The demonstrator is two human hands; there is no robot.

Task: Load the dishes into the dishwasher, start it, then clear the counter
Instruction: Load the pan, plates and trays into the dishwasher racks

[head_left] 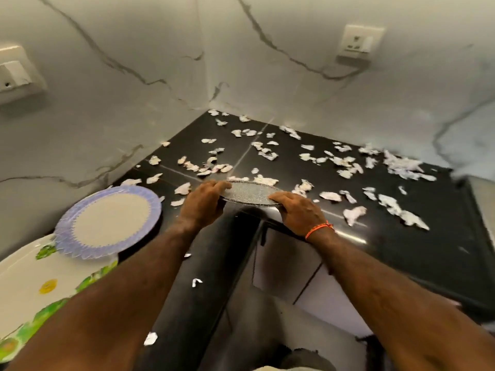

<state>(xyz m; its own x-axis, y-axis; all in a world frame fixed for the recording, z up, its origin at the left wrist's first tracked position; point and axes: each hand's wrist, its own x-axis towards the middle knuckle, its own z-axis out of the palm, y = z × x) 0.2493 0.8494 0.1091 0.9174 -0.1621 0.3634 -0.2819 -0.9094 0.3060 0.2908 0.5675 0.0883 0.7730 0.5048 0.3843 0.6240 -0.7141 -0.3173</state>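
I see the black polished counter (401, 253) spreading beyond and to the right of my hands, littered with torn, crumpled white paper scraps (399, 207). Left of my left hand lies a round lilac-rimmed plate (88, 245), overlapping a glossy white tray with green print (26, 285). My left hand (203, 204) and right hand (300, 212) grip opposite edges of a round, flat, pebbled glass plate (249, 191), held level at the counter's inner corner. I judge the glass slick and thin-edged: tilting it could let it slip and break on the stone, and scraps may drop to the floor.
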